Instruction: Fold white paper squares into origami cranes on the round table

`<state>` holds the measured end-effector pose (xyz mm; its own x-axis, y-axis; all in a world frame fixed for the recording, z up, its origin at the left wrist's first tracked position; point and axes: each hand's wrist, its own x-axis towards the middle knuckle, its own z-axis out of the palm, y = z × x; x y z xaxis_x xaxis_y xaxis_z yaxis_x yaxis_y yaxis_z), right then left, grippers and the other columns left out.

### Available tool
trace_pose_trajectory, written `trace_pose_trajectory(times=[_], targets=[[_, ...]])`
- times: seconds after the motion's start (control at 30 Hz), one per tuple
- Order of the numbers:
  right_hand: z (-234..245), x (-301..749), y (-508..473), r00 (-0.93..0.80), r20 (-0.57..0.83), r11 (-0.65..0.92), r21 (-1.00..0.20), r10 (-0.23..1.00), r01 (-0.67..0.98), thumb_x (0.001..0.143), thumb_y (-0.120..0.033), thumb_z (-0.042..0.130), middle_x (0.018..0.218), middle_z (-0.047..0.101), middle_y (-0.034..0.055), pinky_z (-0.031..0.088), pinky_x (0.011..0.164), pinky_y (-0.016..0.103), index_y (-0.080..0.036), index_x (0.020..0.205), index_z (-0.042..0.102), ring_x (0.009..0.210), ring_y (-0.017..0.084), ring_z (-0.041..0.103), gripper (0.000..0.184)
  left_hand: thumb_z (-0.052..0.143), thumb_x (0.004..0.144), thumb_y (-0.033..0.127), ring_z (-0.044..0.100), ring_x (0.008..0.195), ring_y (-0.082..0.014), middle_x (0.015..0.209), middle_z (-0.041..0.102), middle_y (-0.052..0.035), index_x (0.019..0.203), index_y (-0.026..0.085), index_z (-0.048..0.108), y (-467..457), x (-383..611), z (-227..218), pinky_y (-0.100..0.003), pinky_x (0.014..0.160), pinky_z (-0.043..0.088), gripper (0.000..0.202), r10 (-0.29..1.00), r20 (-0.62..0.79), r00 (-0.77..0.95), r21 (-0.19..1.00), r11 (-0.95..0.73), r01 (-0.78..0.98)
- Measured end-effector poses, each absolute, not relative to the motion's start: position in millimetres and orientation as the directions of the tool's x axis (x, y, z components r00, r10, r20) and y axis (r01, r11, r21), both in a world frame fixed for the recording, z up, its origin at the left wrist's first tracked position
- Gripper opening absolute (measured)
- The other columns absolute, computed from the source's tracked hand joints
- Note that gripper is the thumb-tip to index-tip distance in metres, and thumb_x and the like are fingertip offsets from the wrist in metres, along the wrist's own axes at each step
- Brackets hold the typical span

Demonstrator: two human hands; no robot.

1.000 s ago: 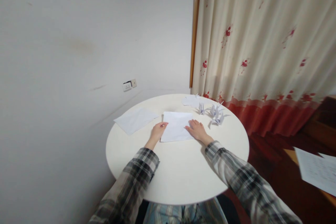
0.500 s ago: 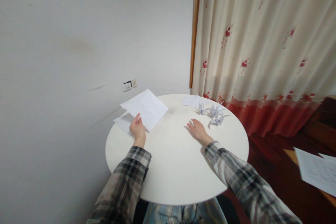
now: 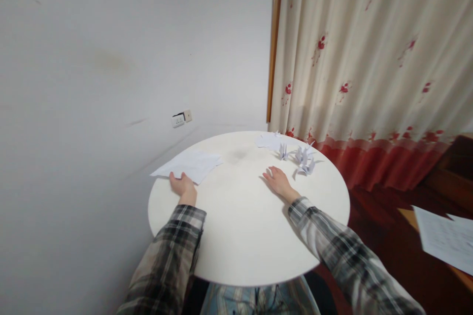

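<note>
My left hand (image 3: 182, 184) pinches the near edge of a white paper sheet (image 3: 188, 164) at the left side of the round white table (image 3: 244, 236). The sheet lies low over another white sheet at the table's left rim. My right hand (image 3: 278, 182) rests flat on the tabletop with its fingers spread, holding nothing. Just beyond my right hand stand several small folded paper cranes (image 3: 301, 158). Both my arms wear plaid sleeves.
More white paper (image 3: 268, 141) lies at the table's far edge. A pale wall with a socket (image 3: 181, 119) is on the left, a flowered curtain (image 3: 369, 69) behind. A wooden surface with printed sheets (image 3: 443, 241) is at the lower right.
My left hand picked the sheet up from the table's middle, carried it left and lowered it onto the other sheet. My right hand stayed flat in place.
</note>
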<state>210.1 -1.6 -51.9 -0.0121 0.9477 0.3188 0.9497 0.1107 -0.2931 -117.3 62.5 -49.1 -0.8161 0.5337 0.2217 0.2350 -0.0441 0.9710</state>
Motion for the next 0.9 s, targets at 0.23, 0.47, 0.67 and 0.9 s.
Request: trace_pose_trajectory(times=[0.23,0.47,0.67,0.9], targets=[[-46.2,204.2,-4.5,0.001,0.341,0.121,-0.336,0.940,0.934,0.087,-0.041,0.037,0.132,0.045,0.0139,0.028,0.103,0.034,-0.012,0.127,0.042,0.123,0.022,0.038,0.049,0.053,0.070,0.013,0.018,0.132,-0.0341,0.142,0.021,-0.0243,0.129,0.010,0.038,42.2,-106.9,-35.9,-0.052,0.104,0.021,0.060,0.530,0.506,-0.680,0.784,0.045,0.619],[-28.1,217.1,-6.1,0.240,0.649,0.121,-0.460,0.722,0.880,0.085,-0.026,0.031,0.135,0.037,0.0127,0.020,0.105,0.042,-0.012,0.124,0.042,0.126,0.023,0.027,0.043,0.048,0.070,0.008,0.017,0.133,-0.0322,0.144,0.021,-0.0183,0.127,0.012,0.042,38.7,-98.7,-32.1,-0.051,0.104,0.024,0.058,0.646,0.612,-0.457,0.576,0.032,0.817],[-17.2,252.7,-4.6,0.486,0.750,0.061,-0.568,0.450,0.821,0.079,-0.018,0.032,0.134,0.033,0.0158,0.022,0.102,0.046,-0.011,0.118,0.046,0.126,0.024,0.026,0.041,0.042,0.076,0.014,0.044,0.120,-0.0210,0.128,0.050,-0.0093,0.112,0.016,0.058,49.5,-87.8,-45.3,-0.037,0.105,0.032,0.040,0.885,0.448,0.128,0.344,-0.303,0.889],[-23.7,268.9,-1.6,0.663,0.607,-0.039,-0.724,0.438,0.688,0.072,-0.013,0.029,0.122,0.046,0.0182,0.028,0.098,0.046,-0.008,0.112,0.050,0.120,0.027,0.036,0.046,0.042,0.077,0.017,0.044,0.120,-0.0188,0.127,0.052,-0.0077,0.108,0.017,0.059,47.3,-77.4,-48.9,-0.036,0.105,0.032,0.035,0.875,0.422,0.239,0.315,-0.388,0.866]])
